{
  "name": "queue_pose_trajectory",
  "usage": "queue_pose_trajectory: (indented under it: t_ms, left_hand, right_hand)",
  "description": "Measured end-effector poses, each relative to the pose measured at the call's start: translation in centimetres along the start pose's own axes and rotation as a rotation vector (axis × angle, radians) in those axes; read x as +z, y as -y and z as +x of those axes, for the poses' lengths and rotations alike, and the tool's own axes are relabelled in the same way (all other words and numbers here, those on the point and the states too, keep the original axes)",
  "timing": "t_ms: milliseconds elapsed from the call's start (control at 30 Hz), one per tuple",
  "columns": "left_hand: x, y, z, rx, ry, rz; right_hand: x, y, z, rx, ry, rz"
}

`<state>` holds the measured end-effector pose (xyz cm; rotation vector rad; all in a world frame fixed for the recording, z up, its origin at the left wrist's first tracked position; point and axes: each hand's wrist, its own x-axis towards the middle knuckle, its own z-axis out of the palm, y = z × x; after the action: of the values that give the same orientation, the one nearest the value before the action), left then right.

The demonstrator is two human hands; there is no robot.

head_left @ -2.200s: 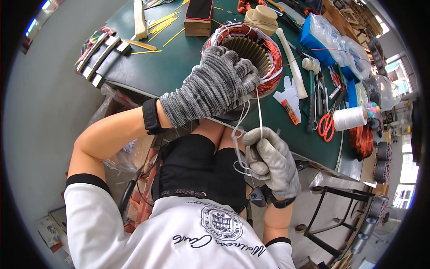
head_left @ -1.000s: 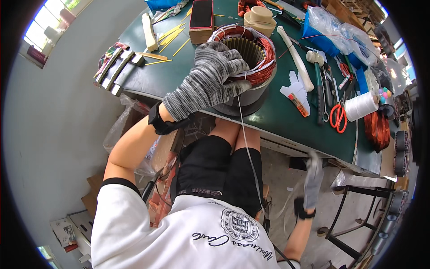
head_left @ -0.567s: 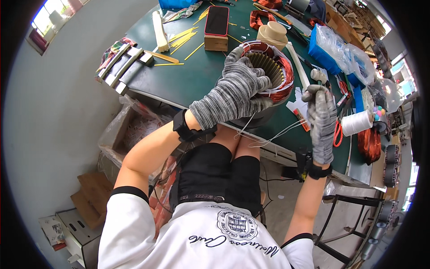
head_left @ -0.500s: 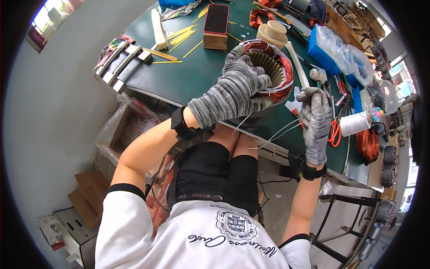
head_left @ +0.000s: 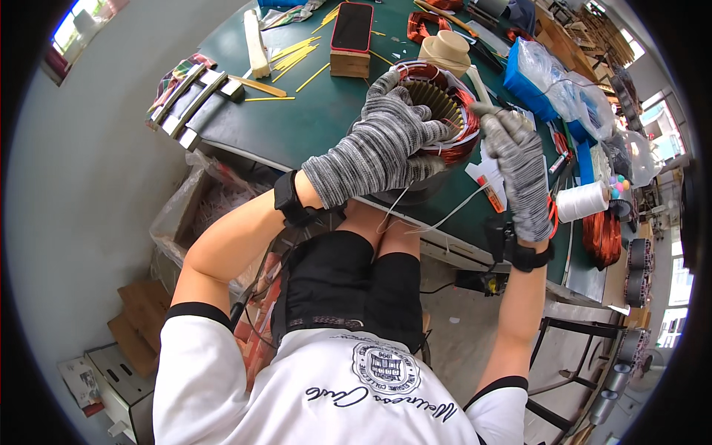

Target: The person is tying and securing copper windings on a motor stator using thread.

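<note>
A motor stator (head_left: 463, 144) with copper-red windings and white lacing round its rim stands at the table's near edge, its slotted bore facing up. My left hand (head_left: 389, 141), in a grey knit glove, wraps over its left side, fingers on the rim and across the opening. My gloved right hand (head_left: 519, 167) is closed at the stator's right rim, fingertips drawn together. A white cord (head_left: 454, 215) loops from below the stator up to that hand; its end at the fingertips is hidden.
Behind the stator sit a cream stepped block (head_left: 445, 52) and a phone (head_left: 351, 28) on a wooden block. To the right lie a white thread spool (head_left: 582, 202), copper coils (head_left: 601, 239) and a blue bin (head_left: 525, 81). Metal bars (head_left: 194, 104) lie at the left edge.
My right hand has moved left and forward to the stator's rim, drawing the white cord with it. My left hand keeps its hold on the stator. The view has shifted slightly.
</note>
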<state>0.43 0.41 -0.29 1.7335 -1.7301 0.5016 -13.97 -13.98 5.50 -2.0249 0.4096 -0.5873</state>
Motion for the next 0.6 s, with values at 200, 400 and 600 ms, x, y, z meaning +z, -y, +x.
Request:
queue_pose_trajectory:
  t_ms: [200, 400, 600]
  left_hand:
    - [0.6, 0.3, -0.3, -0.037, -0.019, -0.058]
    - [0.3, -0.2, 0.0, -0.054, 0.026, -0.045]
    - [0.1, -0.2, -0.2, -0.017, -0.007, -0.045]
  right_hand:
    - [-4.4, 0.4, 1.0, 0.01, -0.075, 0.303]
    - [-1.5, -2.6, -0.9, 0.307, 0.069, 0.322]
    - [-2.8, -1.8, -5.8, 0.274, 0.353, -0.153]
